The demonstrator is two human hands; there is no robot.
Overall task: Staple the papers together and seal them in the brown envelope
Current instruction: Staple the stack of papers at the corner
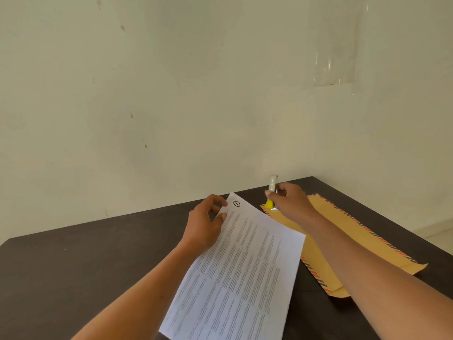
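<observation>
Our left hand (206,224) pinched far corner of one paper stack (240,273); right hand (290,200) gripped one stapler (273,184) over one brown envelope (348,223).

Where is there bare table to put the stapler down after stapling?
Widest free patch: the table left of the papers and the left hand pinching their corner. A narrow strip is also bare along the wall, between that hand and the stapler in the right hand. The right side is crowded: envelope, papers' edge and right arm.
</observation>
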